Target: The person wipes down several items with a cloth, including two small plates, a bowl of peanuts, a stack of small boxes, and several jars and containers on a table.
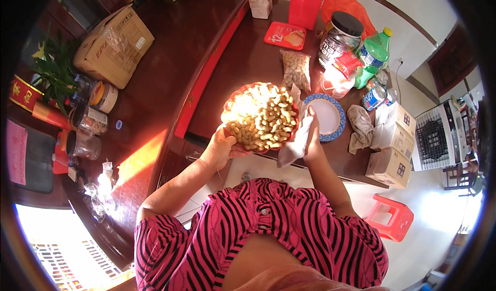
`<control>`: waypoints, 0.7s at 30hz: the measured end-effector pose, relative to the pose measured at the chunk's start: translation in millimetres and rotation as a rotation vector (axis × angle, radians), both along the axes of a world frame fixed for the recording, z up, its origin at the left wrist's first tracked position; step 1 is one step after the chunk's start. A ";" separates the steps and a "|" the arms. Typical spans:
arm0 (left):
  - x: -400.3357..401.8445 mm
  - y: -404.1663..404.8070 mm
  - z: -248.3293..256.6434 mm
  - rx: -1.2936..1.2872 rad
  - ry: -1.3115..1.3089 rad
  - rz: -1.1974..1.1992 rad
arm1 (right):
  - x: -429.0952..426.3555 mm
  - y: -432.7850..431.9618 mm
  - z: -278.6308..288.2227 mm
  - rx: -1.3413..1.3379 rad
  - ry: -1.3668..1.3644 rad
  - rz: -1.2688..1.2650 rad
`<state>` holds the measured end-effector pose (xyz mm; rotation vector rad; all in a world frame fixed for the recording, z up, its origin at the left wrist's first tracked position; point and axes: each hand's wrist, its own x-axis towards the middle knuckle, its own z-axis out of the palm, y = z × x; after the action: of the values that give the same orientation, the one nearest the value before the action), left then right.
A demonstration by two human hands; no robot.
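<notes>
A red scalloped dish (231, 97) heaped with unshelled peanuts (267, 122) is held up in front of me, its left part glaring in sunlight. My left hand (224, 147) grips the near left rim, thumb on top. My right hand (313, 132) is at the dish's right side with a pale cloth (295, 147) pressed between its fingers and the rim; most of its fingers are hidden. Just right of that hand lies a round plate with a blue patterned rim (341, 126). Beyond the dish lies a clear bag of peanuts (296, 68).
A black-lidded tub (341, 37), a green bottle (376, 52) and cans (374, 97) stand back right. A crumpled cloth (360, 126) and small boxes (391, 147) lie right. Left, a raised wooden surface holds a cardboard box (116, 47) and jars (89, 120). A red stool (391, 217) stands on the floor.
</notes>
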<state>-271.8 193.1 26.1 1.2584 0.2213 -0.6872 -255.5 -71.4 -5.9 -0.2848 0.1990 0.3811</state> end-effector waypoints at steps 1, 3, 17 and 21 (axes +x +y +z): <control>-2.0 -2.7 5.5 -0.019 0.010 -0.031 | 1.1 -6.0 0.6 0.011 -0.035 0.077; -7.4 -9.2 16.2 -0.040 0.008 -0.026 | 17.1 2.0 1.8 -0.032 -0.139 0.015; 1.2 11.0 17.8 0.011 -0.068 -0.041 | -21.1 33.5 -36.0 0.057 0.023 0.150; -2.6 18.0 42.1 -0.019 -0.130 0.023 | -18.8 19.3 43.9 -0.033 0.040 0.017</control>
<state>-274.4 211.1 68.1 1.2758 0.1215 -0.5839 -274.3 -52.1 38.0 -0.3118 0.2430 0.4007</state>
